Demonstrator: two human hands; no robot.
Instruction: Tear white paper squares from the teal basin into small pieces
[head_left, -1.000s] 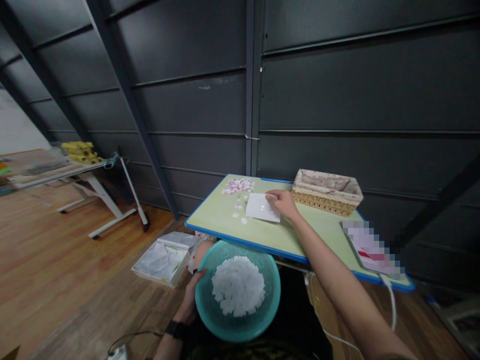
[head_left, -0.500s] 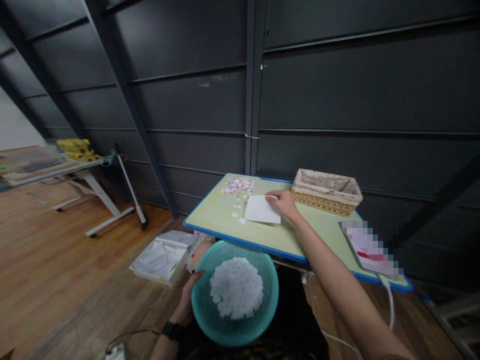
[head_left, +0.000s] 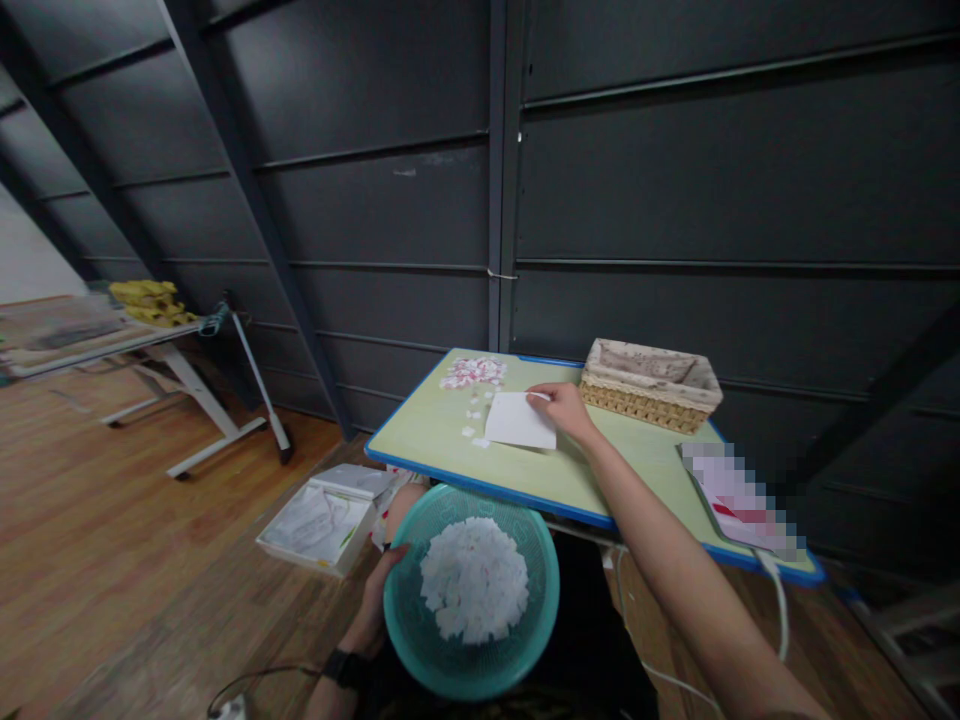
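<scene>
Right hand (head_left: 564,408): thumb and fingers pinched on the far right corner of a white rectangular card (head_left: 517,422), located left of the middle of the pale-green, blue-edged desk (head_left: 416,430). Left hand (head_left: 381,582): gripping the left rim of a round teal perforated plastic basket (head_left: 472,682), its lower fingers hidden. The basket, bearing heaped white scraps (head_left: 475,578), sits against the desk's near edge. Pink-and-white scraps (head_left: 474,373) lie at the far left corner.
</scene>
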